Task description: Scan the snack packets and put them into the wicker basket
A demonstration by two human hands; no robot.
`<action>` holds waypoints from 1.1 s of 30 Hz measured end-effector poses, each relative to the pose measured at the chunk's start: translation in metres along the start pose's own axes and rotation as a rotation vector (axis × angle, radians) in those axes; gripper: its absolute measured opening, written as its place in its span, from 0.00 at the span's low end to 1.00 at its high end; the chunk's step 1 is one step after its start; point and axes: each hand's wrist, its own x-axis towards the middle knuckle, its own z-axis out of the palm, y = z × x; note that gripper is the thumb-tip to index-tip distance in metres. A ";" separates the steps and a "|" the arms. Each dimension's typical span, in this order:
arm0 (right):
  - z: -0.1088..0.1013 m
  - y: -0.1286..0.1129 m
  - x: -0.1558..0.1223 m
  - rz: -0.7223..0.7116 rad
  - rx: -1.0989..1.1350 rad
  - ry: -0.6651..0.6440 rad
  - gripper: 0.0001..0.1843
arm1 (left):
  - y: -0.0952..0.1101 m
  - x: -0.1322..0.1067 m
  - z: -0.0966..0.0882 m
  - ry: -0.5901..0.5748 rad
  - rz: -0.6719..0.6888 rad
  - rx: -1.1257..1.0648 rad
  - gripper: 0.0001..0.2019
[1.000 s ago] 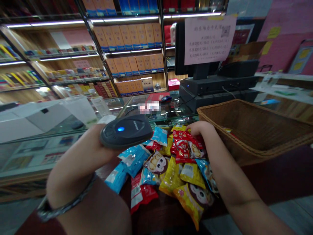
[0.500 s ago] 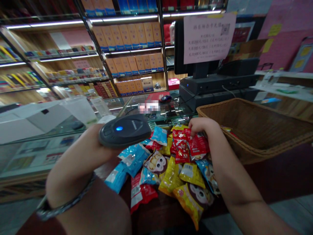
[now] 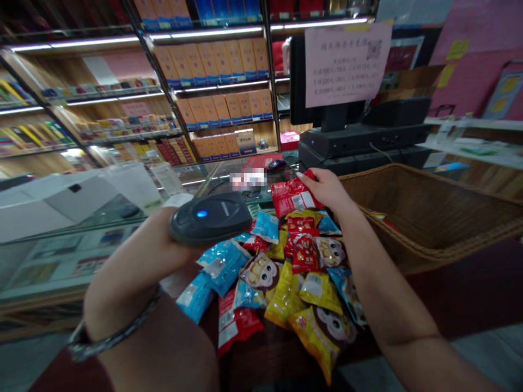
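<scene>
Head view, left to right: a glass display counter (image 3: 69,256) runs along the left side, and a metal bangle (image 3: 116,326) circles the left wrist in front of it. The left hand (image 3: 163,239) grips a black handheld scanner (image 3: 210,219) from beneath, its blue light facing up; the fingers look clenched round it, though its body hides most of them. Right of the scanner, on the dark worktop (image 3: 261,359), lies a heap of snack packets (image 3: 281,277) in blue, yellow and red, some printed with a cartoon monkey. Just above the heap's far edge, a red packet (image 3: 291,197) is held by the right hand (image 3: 326,189). Its fingers (image 3: 306,181) pinch the packet's upper right corner, and its long axis slopes from there down and left, its lower end near the scanner. The right hand is the nearer one. Just beside that hand, to the right, stands a wicker basket (image 3: 420,188), with its rim close to the right forearm and a scrap of colour inside, too small to tell.
</scene>
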 end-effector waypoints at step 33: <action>-0.040 0.007 -0.006 0.135 -0.432 0.119 0.11 | 0.000 -0.003 -0.004 0.013 0.068 0.024 0.11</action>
